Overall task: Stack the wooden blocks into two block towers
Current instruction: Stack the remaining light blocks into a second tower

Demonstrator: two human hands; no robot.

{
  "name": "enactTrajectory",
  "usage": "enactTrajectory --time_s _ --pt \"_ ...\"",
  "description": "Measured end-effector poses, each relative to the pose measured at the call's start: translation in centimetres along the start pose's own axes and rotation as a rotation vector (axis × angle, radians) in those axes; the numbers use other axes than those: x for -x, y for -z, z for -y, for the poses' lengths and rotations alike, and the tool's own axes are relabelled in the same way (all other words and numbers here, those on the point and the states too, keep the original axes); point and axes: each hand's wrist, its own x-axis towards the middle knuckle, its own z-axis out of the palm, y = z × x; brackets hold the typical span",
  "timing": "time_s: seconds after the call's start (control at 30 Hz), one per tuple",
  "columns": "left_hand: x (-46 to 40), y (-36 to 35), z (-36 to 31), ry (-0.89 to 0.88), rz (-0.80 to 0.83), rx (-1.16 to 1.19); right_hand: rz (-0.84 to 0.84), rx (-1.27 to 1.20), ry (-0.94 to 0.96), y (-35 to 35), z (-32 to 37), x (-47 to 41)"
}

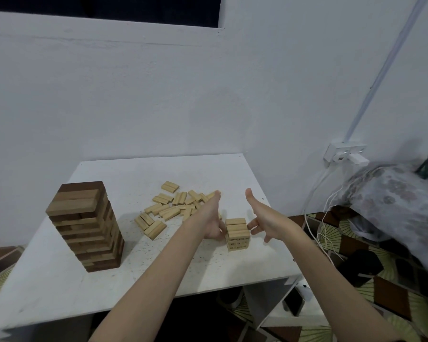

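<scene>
a short pale stack (237, 234) is seen at centre right of the frame on the white table (59, 287), flanked by both hands. the left hand (214, 218) is laid against the stack's left side, fingers straight and thumb up, gripping nothing; whether skin meets wood cannot be told for certain. the right hand (262, 218) is held just beside the stack's right side, fingers spread and loosely bent, thumb raised, nothing held, a small gap being visible. the stack appears to be squared between the two palms. the loose blocks (173, 208) are scattered above and left of the stack, towards the frame's centre, their long axes pointing every way; they lie nearer the left hand, so the next pick is judged easier from that side. the tall dark tower (85, 225) is found finished at the left, well apart.
</scene>
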Motion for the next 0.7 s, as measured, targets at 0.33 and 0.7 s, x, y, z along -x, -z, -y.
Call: enactTrajectory --time_s 0.33,0.7 --pt "0.3 0.2 -0.1 0.035 0.025 -0.026 -0.008 0.043 -0.023 0.7 -0.2 0.9" --pt "0.8 -0.3 0.1 0.017 0.109 -0.059 0.029 0.079 -0.005 0.8 -0.8 0.9"
